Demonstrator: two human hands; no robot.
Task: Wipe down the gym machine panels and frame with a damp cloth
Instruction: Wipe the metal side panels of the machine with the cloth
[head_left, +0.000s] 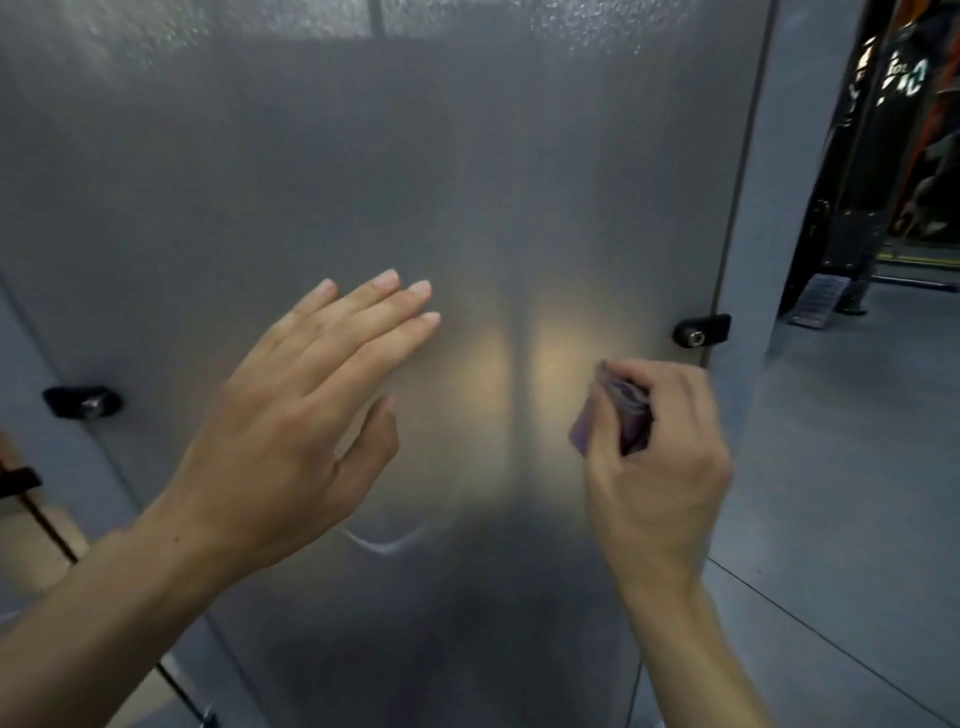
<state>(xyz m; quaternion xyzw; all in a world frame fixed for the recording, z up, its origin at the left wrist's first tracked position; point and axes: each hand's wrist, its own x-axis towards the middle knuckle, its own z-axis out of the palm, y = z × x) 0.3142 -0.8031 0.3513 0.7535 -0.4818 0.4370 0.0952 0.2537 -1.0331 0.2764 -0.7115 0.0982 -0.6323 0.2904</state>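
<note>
Left hand (291, 415) up in front, back toward the camera, fingers straight and close together pointing up and right, thumb spread out below them. Left forearm comes in from lower left, bare. Right hand (660, 457) lower right of it, fingers curled tight round a folded purple cloth (618, 415), knuckles up, thumb side facing left. Right forearm rises from bottom edge, bare. Hands well apart.

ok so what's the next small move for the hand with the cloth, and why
Probably press the cloth flat on the panel and sweep it toward the left hand. The right hand holds the cloth bunched in its grip near the panel's right edge, by the black clip, while the left hand lies open against the panel, seemingly steadying it.
</note>
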